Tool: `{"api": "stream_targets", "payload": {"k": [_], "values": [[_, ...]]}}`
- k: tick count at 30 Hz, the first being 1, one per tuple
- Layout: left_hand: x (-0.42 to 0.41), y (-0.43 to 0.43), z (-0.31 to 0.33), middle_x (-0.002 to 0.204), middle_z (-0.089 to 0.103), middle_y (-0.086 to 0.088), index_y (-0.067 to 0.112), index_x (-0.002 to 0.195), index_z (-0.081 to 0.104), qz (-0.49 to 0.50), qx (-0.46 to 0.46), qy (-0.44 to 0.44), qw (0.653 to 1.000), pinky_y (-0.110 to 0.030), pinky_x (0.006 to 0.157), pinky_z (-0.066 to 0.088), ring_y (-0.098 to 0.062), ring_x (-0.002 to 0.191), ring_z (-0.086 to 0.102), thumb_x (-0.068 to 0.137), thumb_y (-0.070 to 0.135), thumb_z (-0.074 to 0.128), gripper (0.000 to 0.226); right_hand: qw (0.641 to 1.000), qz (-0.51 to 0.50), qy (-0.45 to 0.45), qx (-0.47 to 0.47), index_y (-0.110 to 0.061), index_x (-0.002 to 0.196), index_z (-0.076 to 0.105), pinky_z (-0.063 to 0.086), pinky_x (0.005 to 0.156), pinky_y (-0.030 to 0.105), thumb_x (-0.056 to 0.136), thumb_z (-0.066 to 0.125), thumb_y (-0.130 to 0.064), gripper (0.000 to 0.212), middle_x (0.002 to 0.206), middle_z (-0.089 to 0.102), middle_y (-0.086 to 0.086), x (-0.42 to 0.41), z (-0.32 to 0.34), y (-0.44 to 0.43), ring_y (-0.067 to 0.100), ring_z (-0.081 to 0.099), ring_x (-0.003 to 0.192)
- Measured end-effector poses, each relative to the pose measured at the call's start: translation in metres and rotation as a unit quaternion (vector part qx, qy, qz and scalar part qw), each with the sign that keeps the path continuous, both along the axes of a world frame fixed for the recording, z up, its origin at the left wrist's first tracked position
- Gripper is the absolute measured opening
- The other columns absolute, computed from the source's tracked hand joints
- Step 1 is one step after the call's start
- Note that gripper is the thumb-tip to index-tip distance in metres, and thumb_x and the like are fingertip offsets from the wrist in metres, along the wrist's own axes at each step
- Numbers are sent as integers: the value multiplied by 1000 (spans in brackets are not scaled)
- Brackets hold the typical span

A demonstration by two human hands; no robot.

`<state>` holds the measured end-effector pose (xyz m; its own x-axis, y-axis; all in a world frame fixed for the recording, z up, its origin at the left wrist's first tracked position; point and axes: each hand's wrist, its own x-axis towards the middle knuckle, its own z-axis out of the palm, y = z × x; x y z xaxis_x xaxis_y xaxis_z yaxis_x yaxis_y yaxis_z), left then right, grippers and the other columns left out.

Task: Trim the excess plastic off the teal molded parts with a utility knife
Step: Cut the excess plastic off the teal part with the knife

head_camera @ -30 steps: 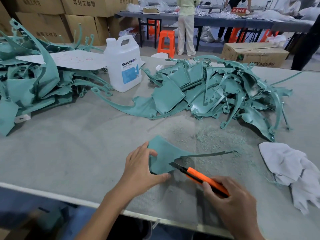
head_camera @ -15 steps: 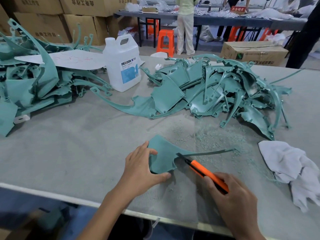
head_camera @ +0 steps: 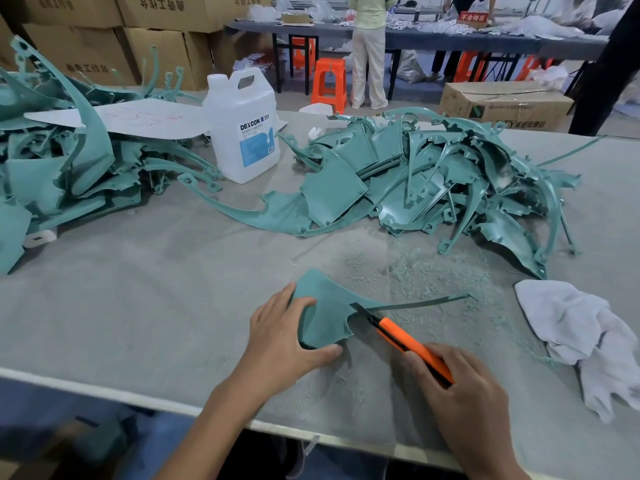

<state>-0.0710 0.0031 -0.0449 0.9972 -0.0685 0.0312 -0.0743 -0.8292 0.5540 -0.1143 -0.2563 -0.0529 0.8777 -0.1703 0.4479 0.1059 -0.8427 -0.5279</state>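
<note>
Left hand (head_camera: 284,337): fingers spread, pressing the teal molded part (head_camera: 325,306) flat.
Right hand (head_camera: 464,393): curled round the orange utility knife (head_camera: 408,341); its tip sits at the part's notch, just right of the left fingers.
Risk: we judge a slip could reach the left thumb (head_camera: 322,351); the thin tail (head_camera: 422,302) may flex.
Surface: grey felt table (head_camera: 156,289), with shavings (head_camera: 415,268) beyond the fingertips.
Room: jug (head_camera: 242,133), teal heap (head_camera: 433,174), rag (head_camera: 571,323), boxes (head_camera: 104,46).
</note>
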Motion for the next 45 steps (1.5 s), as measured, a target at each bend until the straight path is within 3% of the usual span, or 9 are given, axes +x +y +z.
{"api": "stream_targets", "payload": {"k": [6, 9, 13, 18, 26, 33, 37, 42, 45], "values": [[-3, -5, 7, 163, 9, 6, 47, 142, 33, 20, 55, 4, 998, -35, 118, 8, -9, 144, 6, 67, 87, 52, 88, 1000, 9, -11, 1, -26, 86, 75, 47, 62, 26, 78, 85, -40, 20, 78, 67, -7, -3, 2, 1, 20, 67, 70], [-16, -12, 13, 151, 20, 2, 46, 135, 38, 41, 127, 9, 991, -38, 109, 19, -19, 134, 18, 59, 104, 30, 96, 998, 1, -44, 53, -24, 90, 72, 39, 65, 21, 83, 65, -52, 30, 83, 65, -7, -5, 3, -1, 11, 58, 76], [-25, -22, 19, 138, 34, 4, 36, 112, 51, 37, 196, -63, 978, -38, 97, 26, -20, 123, 27, 56, 108, 13, 99, 997, 18, -38, 66, -24, 94, 70, 33, 63, 18, 81, 73, -43, 24, 78, 63, -9, -5, 3, 2, 14, 56, 81], [1, -39, 15, 153, 27, 11, 32, 146, 32, -28, 162, -39, 986, -36, 113, 13, -11, 142, 18, 61, 103, 24, 110, 999, 35, -1, 41, -34, 94, 67, 45, 55, 25, 77, 66, -52, 25, 75, 68, -11, -7, 5, -1, 12, 61, 67], [4, -44, -1, 132, 40, 12, 36, 135, 46, 25, 134, -90, 987, -30, 108, 12, -9, 128, 27, 60, 96, 35, 97, 999, 48, -14, -10, -30, 103, 76, 46, 70, 25, 80, 78, -48, 28, 90, 74, -10, -7, 3, 2, 12, 63, 86], [4, -45, -3, 130, 42, 12, 33, 131, 50, 29, 129, -106, 985, -31, 107, 13, -10, 128, 32, 61, 95, 36, 94, 997, 65, -25, -39, -29, 106, 78, 50, 62, 26, 83, 77, -46, 29, 90, 74, -10, -7, 11, 5, 15, 73, 73], [3, -44, -3, 129, 40, 13, 35, 133, 47, 28, 124, -103, 987, -31, 108, 13, -10, 126, 31, 63, 96, 34, 94, 999, 33, -32, -16, -27, 105, 78, 57, 53, 37, 79, 70, -42, 32, 85, 75, -4, -4, 15, 8, 24, 72, 66], [0, -46, -2, 128, 38, 12, 34, 132, 47, 35, 112, -109, 987, -30, 106, 10, -10, 123, 28, 64, 96, 32, 94, 994, -38, -86, -51, -20, 109, 77, 45, 46, 27, 92, 70, -42, 29, 76, 72, 4, 15, 37, -21, 25, 59, 48], [-1, -47, -3, 128, 37, 12, 34, 134, 46, 40, 108, -111, 987, -31, 107, 9, -10, 123, 27, 65, 96, 32, 94, 989, -99, -106, -42, -20, 112, 76, 44, 52, 30, 87, 64, -43, 35, 86, 72, 4, 16, 46, -27, 30, 65, 59]]}}
